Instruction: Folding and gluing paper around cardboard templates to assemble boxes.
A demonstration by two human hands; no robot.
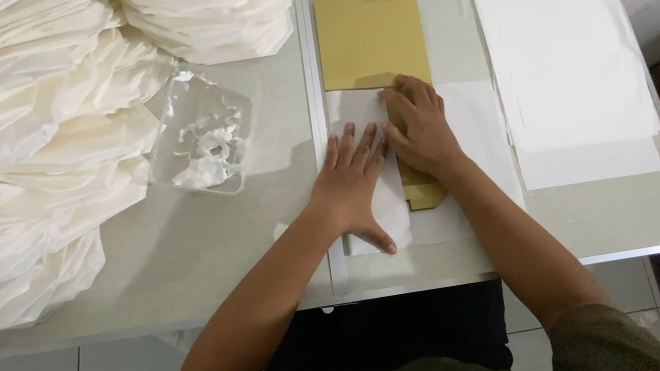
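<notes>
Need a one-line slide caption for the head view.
Both hands, left hand and right hand, press a white paper sheet over a yellow-brown card template on a grey table.

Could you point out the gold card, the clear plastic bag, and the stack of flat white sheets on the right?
gold card (368,38): head view, middle of its bare upper face.
clear plastic bag (201,140): head view, its crinkled centre.
stack of flat white sheets (569,50): head view, middle of the top sheet.
</notes>
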